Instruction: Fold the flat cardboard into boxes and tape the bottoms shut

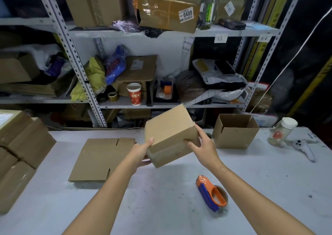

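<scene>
Head view: both hands are holding a folded box (170, 136) in the middle of the frame, lifted off the worktop (161, 207) and tilted so that one corner is pointing down toward the camera. The left hand (142, 154) is taking the lower left corner, its thumb lying up against the left edge and its fingers tucking underneath, so the grip is closing on the box. The right hand (204, 145) is clasping the right side, thumb pressing on the near face and fingers wrapping onto the far face; its grip is likewise holding the box. A slightly glossy strip is running along the lower near face of the box; whether it is tape I cannot tell.

Left of centre, a sheet of flat cardboard (100, 159) is lying on the worktop, well apart from the held box. Right of centre, an open box (235, 132) is standing upright with its flaps up, just beyond the right hand. A tape dispenser (212, 193), orange and blue, is lying on its side in the lower right. A stack of boxes (18, 154) is sitting at the left edge. At the right, a clear jar (282, 132) with a white lid is standing beside a white handheld device (303, 148). Metal shelving (86, 73) is filling the upper frame, carrying cartons, bags and a red paper cup (133, 93).
</scene>
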